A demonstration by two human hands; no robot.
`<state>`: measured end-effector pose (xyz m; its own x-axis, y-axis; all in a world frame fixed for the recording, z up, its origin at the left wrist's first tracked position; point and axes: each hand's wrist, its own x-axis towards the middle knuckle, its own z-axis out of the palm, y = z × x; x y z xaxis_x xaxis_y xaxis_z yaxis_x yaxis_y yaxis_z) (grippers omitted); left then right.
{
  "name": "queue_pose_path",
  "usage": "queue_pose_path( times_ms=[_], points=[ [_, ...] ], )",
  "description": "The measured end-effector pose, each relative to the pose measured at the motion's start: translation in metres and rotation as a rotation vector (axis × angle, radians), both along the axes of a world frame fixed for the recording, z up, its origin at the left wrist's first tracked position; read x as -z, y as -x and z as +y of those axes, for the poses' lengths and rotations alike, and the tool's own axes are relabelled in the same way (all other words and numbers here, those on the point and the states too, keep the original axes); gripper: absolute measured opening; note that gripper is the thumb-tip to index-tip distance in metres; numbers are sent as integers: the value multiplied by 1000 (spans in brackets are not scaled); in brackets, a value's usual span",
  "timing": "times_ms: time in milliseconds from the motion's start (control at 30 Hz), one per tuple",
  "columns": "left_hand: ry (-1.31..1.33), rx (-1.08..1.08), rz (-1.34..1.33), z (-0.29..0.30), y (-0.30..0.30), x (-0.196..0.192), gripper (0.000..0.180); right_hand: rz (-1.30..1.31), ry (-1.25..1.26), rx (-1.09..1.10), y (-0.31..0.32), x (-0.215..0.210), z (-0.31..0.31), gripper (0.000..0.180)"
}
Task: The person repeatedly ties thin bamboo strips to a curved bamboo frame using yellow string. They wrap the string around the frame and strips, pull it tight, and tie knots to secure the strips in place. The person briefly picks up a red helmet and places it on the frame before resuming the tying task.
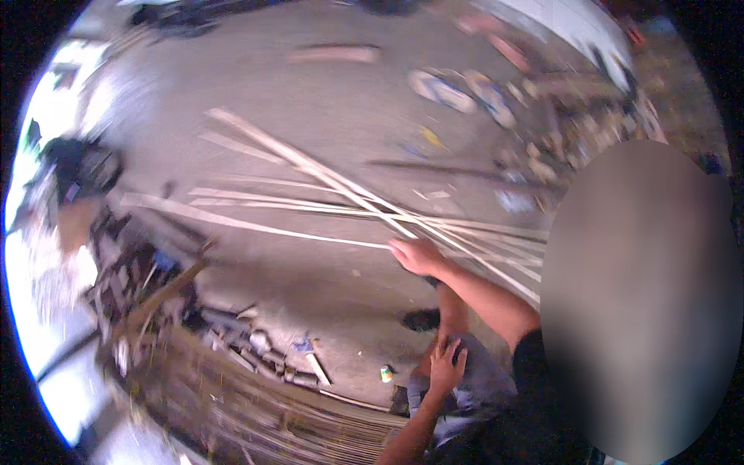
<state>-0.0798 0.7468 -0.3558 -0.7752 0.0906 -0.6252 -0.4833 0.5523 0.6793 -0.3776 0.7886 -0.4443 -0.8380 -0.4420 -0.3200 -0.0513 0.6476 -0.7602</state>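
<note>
My right hand point(418, 256) reaches in from the right, its fingers closed near the end of a thin pale strip point(283, 232), which looks like split bamboo or wood. The strip stretches away to the left, low over the floor. Just beyond the hand, several similar long pale strips point(310, 164) lie crossed over one another. Lower down, my left hand point(448, 364) rests by my bent leg and grey shorts, fingers apart, and no object shows in it. Motion blur hides exactly how the right fingertips meet the strip.
Slatted, fence-like material point(279, 418) spans the bottom left, with scrap pieces point(263, 356) behind it. A small green-and-white can point(387, 373) stands on the floor. Sandals point(442, 91) and a debris pile point(581, 136) lie at the far right. A blurred oval point(643, 302) covers the right side.
</note>
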Motion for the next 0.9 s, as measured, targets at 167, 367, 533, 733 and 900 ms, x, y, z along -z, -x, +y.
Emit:
queue_pose_path(
  times_ms=[167, 367, 533, 733, 900],
  points=[
    [98, 10, -26, -69, 1, -70, 39, 29, 372, 27, -2, -178, -45, 26],
    [249, -540, 81, -136, 21, -174, 36, 367, 630, -100, 19, -343, -163, 21],
    [422, -866, 496, -186, 31, -271, 37, 569, 796, -89, 36, -435, -288, 20],
    [686, -1298, 858, -214, -29, -388, 38, 202, 1234, -338, -160, -541, -383, 17],
    [553, -1735, 655, -146, -162, -437, 28, -1011, 1163, -619, -342, -602, -303, 16]
  ],
)
